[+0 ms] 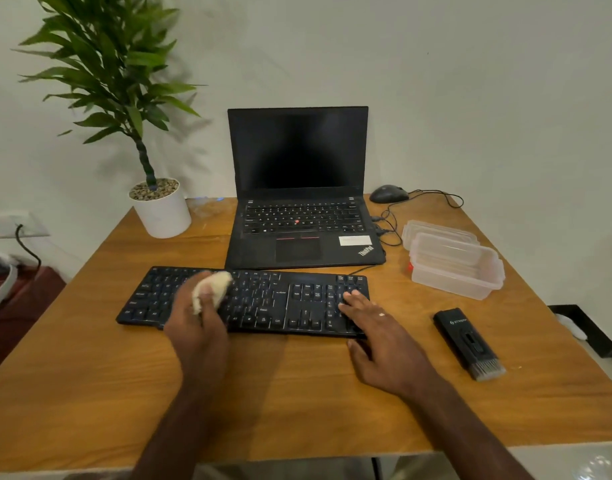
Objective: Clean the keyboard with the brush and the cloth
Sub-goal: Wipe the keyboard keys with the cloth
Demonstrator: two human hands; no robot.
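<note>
1. One bunched pale cloth (212, 287) is held in the fingers of the left hand (197, 320), which close around it and press it on the keys in the left-centre part of the keyboard (263, 299); the blur there suggests a wiping stroke.
2. The keyboard lies across the middle of the worktop (297, 393), just in front of the open laptop (301, 188), well back from the near edge.
3. The right hand (377, 337) rests flat on the keyboard's right end, fingers spread and holding nothing, apparently steadying it.
4. The brush (469, 342) lies untouched near the worktop's right edge, bristles toward the near edge, apart from both hands.
5. Judging by this, brushing looks finished and the wiping stage is under way; the keys right of the cloth, including the number pad under the right hand, probably remain to be wiped.
</note>
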